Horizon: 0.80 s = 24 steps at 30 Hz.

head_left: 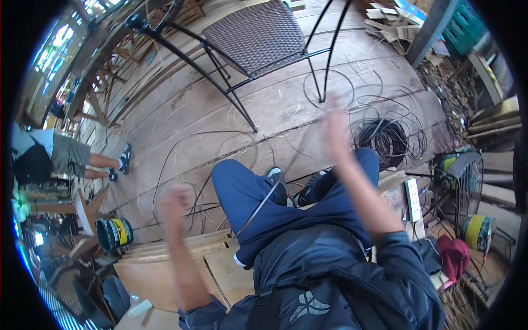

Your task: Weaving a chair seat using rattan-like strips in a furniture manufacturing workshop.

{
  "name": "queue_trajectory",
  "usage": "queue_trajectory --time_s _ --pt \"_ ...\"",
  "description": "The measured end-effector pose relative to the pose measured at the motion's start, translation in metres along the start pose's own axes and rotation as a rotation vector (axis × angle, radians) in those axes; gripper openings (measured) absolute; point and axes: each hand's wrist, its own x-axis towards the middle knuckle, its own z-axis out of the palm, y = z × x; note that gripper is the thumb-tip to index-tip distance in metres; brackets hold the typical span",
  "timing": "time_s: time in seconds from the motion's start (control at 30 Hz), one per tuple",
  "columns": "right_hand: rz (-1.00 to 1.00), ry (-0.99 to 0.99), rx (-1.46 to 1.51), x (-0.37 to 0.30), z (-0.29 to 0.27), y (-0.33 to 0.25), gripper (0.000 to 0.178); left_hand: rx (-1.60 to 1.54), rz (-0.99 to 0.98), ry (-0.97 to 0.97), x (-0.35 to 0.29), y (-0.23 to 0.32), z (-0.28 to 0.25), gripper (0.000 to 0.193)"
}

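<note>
Khaki shorts mark a co-worker point(70, 154) at nine o'clock from the middle of the view, with a dark bag at the hip and feet on the plank floor point(137, 181). Toward eight o'clock stands a dark bucket point(114, 234) with a yellow label.

Next comes the left hand point(176, 201), between eight and nine o'clock, blurred. Its fingers look curled inward, but I cannot tell whether they are pressed together or closed on anything. Thin dark strands point(217, 131) loop over the floor around it, running from its nine o'clock up past twelve, with more at its three; whether any touches the fingers is unclear. Farther off at its three o'clock, a slim pale strip point(256, 212) lies slantwise across the seated person's left thigh, apart from the hand.

At twelve o'clock stands a chair point(258, 38) with a brown woven panel and black legs.

The right hand point(336, 132) is raised at two o'clock, its blurred fingers pointing toward twelve; I cannot tell if they are spread, together or gripping. A dark coil point(382, 143) of the same kind of strand lies near it, between its three and four o'clock, with loose loops fanning out above.

Beyond, a white power strip point(412, 201) lies between three and four o'clock, a fan point(465, 181) at three, and maroon cloth point(454, 258) at four.
</note>
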Motion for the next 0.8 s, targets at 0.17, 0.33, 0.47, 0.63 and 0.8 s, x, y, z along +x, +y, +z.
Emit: queue_trajectory --time_s 0.17,0.33,0.47,0.63,0.8 --pt "-0.333 -0.233 0.225 -0.077 0.046 -0.114 0.06 -0.87 -0.163 -0.617 -0.031 0.066 0.141 0.044" --pt "-0.434 -0.227 0.138 -0.09 0.038 -0.106 0.068 -1.407 -0.111 -0.436 -0.042 0.082 0.164 0.046" --pt "-0.468 -0.219 0.224 -0.103 0.044 -0.101 0.059 -1.481 -0.096 -0.402 -0.042 0.064 0.178 0.04" --pt "0.056 -0.048 0.698 -0.061 0.012 -0.08 0.023 -1.564 -0.206 -0.235 -0.02 0.046 0.151 0.011" --pt "0.234 0.259 1.128 0.064 -0.166 0.084 0.009 -1.158 -0.114 0.529 0.022 -0.086 -0.035 0.008"
